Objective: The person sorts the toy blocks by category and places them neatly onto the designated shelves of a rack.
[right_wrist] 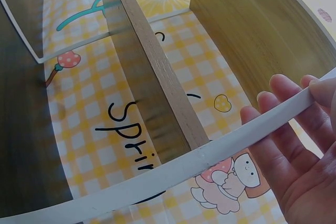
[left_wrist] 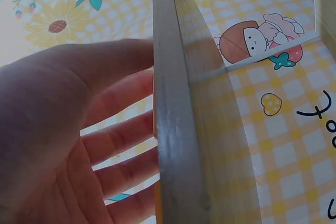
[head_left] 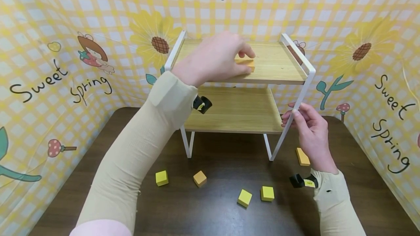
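Observation:
A two-tier shelf with wooden boards and a white metal frame stands on the dark table; its top board point(head_left: 275, 61) is the higher one. Over that board my left hand point(head_left: 218, 59) holds an orange block point(head_left: 244, 62) between thumb and curved fingers. The left wrist view shows the board's edge point(left_wrist: 176, 108) hiding those fingertips and most of the block. My right hand point(head_left: 313, 130) grips the white side leg point(head_left: 296, 101) of the shelf, its thumb on the near side and fingers behind. That leg point(right_wrist: 226, 148) crosses the right wrist view.
On the table point(head_left: 216, 217) before the shelf lie a yellow cube point(head_left: 162, 178), an orange cube point(head_left: 199, 179), and two more yellow cubes, the left one point(head_left: 244, 198) beside the right one point(head_left: 267, 193). A longer orange block point(head_left: 302, 157) lies near my right wrist. Checkered cloth point(head_left: 108, 6) surrounds the table.

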The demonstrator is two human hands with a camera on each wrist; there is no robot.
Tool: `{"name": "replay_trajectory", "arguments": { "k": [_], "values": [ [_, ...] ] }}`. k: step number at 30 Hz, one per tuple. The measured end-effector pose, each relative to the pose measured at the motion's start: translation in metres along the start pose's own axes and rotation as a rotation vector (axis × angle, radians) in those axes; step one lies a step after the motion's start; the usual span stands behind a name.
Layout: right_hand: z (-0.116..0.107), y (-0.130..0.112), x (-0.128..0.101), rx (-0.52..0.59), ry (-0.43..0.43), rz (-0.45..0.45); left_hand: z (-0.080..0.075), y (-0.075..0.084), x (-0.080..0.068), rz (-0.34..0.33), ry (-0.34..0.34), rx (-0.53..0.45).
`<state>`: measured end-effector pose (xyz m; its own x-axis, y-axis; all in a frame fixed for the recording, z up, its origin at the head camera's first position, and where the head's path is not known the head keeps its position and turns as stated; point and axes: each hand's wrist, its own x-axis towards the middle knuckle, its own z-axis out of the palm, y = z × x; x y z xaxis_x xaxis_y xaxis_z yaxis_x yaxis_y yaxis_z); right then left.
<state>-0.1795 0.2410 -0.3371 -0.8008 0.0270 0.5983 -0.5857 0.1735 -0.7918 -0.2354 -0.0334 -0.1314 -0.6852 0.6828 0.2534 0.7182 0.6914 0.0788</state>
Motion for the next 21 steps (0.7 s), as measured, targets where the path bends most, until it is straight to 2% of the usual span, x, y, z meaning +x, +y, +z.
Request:
{"name": "replay_trajectory", "arguments": {
  "k": [5, 9, 14, 21],
  "values": [
    [0.0, 0.0, 0.0, 0.023, 0.0, -0.006, -0.003, 0.0, -0.005, -0.039, 0.045, -0.013],
    [0.001, -0.001, 0.0, 0.031, 0.0, -0.007, -0.007, 0.0, -0.013, -0.048, 0.114, 0.014],
    [0.001, -0.001, 0.001, 0.025, -0.001, -0.009, -0.006, 0.001, -0.025, -0.005, 0.25, 0.0],
    [0.001, 0.0, 0.0, 0.007, 0.004, -0.01, 0.001, 0.004, -0.039, 0.046, 0.363, -0.059]
  ]
}}
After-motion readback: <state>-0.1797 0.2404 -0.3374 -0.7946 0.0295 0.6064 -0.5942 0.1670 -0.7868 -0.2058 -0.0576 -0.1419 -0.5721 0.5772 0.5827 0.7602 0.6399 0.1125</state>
